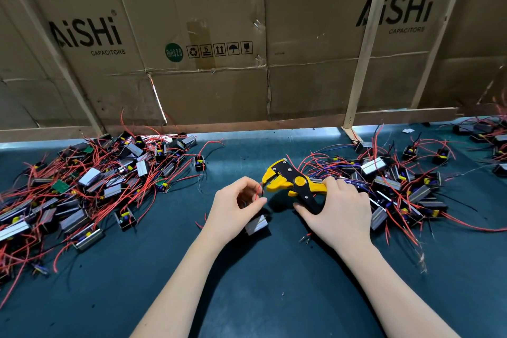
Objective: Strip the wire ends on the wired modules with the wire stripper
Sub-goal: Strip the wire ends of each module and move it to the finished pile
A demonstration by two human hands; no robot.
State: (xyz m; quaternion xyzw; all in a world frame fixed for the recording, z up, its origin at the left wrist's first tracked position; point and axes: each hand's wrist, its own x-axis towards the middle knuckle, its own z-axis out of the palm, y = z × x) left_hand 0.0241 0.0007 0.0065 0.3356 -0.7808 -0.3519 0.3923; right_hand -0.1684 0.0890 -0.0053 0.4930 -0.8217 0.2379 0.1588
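Two bare forearms reach up from the bottom edge over a dark teal work mat [247, 296]. At their far ends, the left hand [233, 206] has its fingers curled, thumb and forefinger pinching a red wire [257, 192] whose end points toward the head of the tool. Below that hand a grey wired module [256, 225] rests on the mat, partly under the palm (its lead appears to run up into the pinch, though the fingers hide the join). The right hand [340, 211] is wrapped round the handles of a yellow and black wire stripper [295, 184], fingers over the upper yellow handle and thumb against the lower black one; the handles stand apart rather than squeezed together. The stripper's jaws point left, just beside the wire end; whether the wire sits between them cannot be told.

To the left lies a big heap of modules [90, 186], tangled in red wires, and a second heap [397, 181] lies to the right, just behind the right hand, with some blue wires in it. A few short wire offcuts [306, 239] lie on the mat near the right wrist. Flattened cardboard boxes [208, 35] printed AiSHi CAPACITORS stand along the back, held by pale wooden battens [367, 44].
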